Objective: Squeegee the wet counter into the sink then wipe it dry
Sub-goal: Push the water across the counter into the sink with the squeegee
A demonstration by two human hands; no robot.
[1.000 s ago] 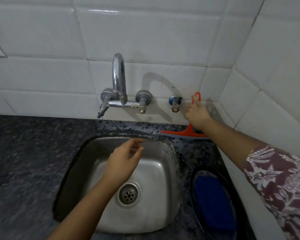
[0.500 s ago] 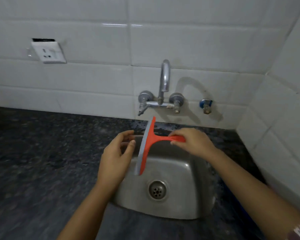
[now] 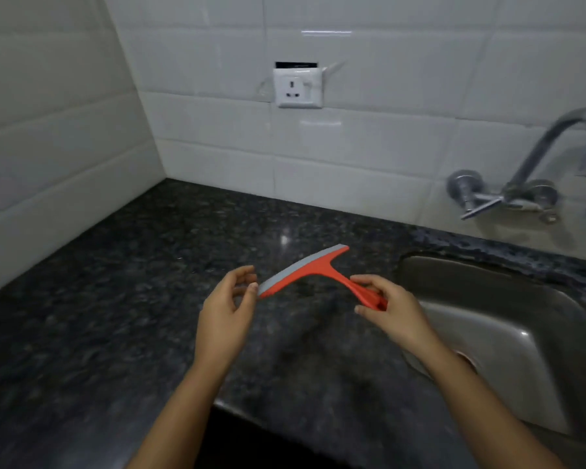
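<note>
My right hand [image 3: 391, 309] grips the squeegee [image 3: 313, 270] handle above the counter [image 3: 115, 299], ready to sweep. My left hand [image 3: 229, 308] fingers, loosely open, steady its blade tip

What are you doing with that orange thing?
A person is holding an orange plastic squeegee with a grey rubber blade above the dark speckled stone counter. The right hand grips its handle, and the left hand touches the near end of the blade. The blade is not on the counter yet. The steel sink sits to the right, where the water is meant to be pushed.
</note>
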